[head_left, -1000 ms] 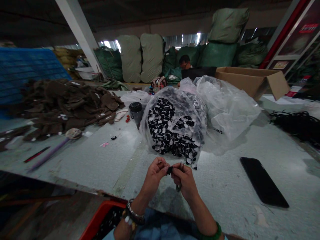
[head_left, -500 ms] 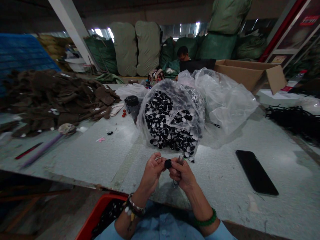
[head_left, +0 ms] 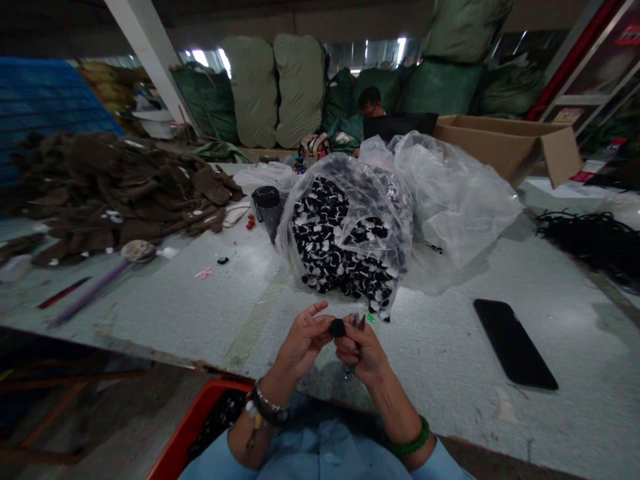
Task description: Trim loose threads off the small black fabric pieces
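A: Left hand (head_left: 303, 339)?
B: Narrow: fingertips pinching one edge of the black piece (head_left: 337, 327). Item small, so a fingertip hold presumably suits it.
A: Right hand (head_left: 369, 350)?
B: Narrow, doubly loaded: fingertips at the piece's other edge, snips (head_left: 361, 323) tucked in the grip, blades toward twelve o'clock. Likely carried so that neither need be put down.
A: Piece, location?
B: Between both hands, over the near part of the table (head_left: 440, 333).
A: Surroundings, counted from the hands?
B: Bag (head_left: 345, 167), clear, one: twelve o'clock, full of black-and-white pieces (head_left: 320, 227); central, probably for easy reach by either hand. Bin (head_left: 183, 430), orange, one: eight o'clock, below the table edge; black and white contents, too dim to itemise. Phone (head_left: 515, 343), one: three o'clock, flat, well apart, perhaps to spare the elbows. Cup (head_left: 267, 207), lidded, one: eleven o'clock, beside the bag; contact, cannot tell.
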